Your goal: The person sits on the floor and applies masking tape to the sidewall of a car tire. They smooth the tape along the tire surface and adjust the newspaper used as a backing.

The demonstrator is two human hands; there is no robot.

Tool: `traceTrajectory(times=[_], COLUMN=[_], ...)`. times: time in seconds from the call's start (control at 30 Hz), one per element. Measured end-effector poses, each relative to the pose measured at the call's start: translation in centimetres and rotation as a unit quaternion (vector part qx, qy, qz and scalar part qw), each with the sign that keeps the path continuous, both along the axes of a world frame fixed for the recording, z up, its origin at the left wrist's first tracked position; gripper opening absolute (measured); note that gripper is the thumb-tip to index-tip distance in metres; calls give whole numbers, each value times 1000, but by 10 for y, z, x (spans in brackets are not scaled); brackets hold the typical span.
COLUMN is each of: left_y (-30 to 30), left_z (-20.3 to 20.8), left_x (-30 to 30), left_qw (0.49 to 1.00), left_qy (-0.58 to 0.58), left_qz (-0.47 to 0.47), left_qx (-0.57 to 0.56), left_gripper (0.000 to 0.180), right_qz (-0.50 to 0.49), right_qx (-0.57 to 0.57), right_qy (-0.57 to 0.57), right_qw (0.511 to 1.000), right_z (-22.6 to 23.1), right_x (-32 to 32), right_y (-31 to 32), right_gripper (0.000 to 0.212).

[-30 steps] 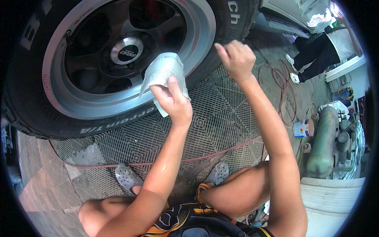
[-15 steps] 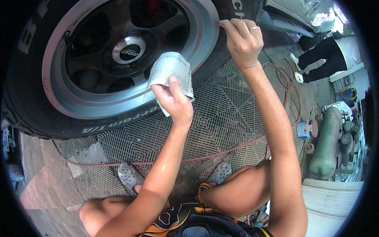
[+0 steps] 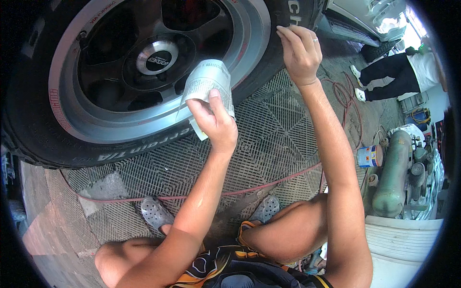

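A large wheel stands before me, its silver and black rim [image 3: 152,115] set in a black tyre [image 3: 33,110] with raised pale lettering. My left hand [image 3: 218,126] is closed on a curled sheet of printed paper [image 3: 209,79], thumb on the near side and fingers behind it. The sheet hangs in front of the lower right part of the rim. My right hand [image 3: 301,56], with a ring on one finger, is raised beside the tyre's right sidewall. Its thumb and fingertips are pinched together; whatever they may hold is too small to make out.
Grey grid matting [image 3: 269,129] covers the floor, crossed by a red hose [image 3: 249,188]. At right are a paint can [image 3: 370,156], a green tank [image 3: 391,173] and a white ribbed panel [image 3: 403,240]. Another person [image 3: 389,74] stands farther back.
My right hand has shifted slightly right, away from the rim's edge, fingers still pinched. My left hand keeps its hold on the paper, nearly in place. The view has turned slightly.
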State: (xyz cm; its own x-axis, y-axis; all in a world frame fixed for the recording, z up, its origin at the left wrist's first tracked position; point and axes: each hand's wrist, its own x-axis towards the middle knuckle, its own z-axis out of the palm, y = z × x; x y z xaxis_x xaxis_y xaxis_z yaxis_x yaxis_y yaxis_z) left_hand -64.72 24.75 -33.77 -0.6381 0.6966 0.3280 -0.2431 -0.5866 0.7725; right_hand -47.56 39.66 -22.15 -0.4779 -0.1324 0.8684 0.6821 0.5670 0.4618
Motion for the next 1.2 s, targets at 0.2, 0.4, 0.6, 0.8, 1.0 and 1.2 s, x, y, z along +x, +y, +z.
traceTrajectory(times=[0.2,0.4,0.6,0.8,1.0,1.2], left_y=[0,0,-1,-3,-2,-4], left_z=[0,-4,-10,0,1,-1], left_x=[3,4,10,14,16,14], left_qw=[1000,999,1000,1000,998,999], left_qy=[14,29,24,29,53,38], left_qz=[15,15,-1,-3,23,7], left_qx=[9,10,3,-2,-6,0], left_gripper=[28,27,27,31,27,31], right_qz=[-21,-47,-144,-90,-26,3], right_qx=[4,46,38,-23,30,44], right_qy=[-46,-21,0,93,65,48], right_qw=[999,998,989,991,997,998], right_z=[7,9,-2,-3,22,53], right_x=[-2,-14,-28,-18,-27,-51], right_y=[-6,-2,-4,3,-17,-33], right_gripper=[29,19,12,4,11,26])
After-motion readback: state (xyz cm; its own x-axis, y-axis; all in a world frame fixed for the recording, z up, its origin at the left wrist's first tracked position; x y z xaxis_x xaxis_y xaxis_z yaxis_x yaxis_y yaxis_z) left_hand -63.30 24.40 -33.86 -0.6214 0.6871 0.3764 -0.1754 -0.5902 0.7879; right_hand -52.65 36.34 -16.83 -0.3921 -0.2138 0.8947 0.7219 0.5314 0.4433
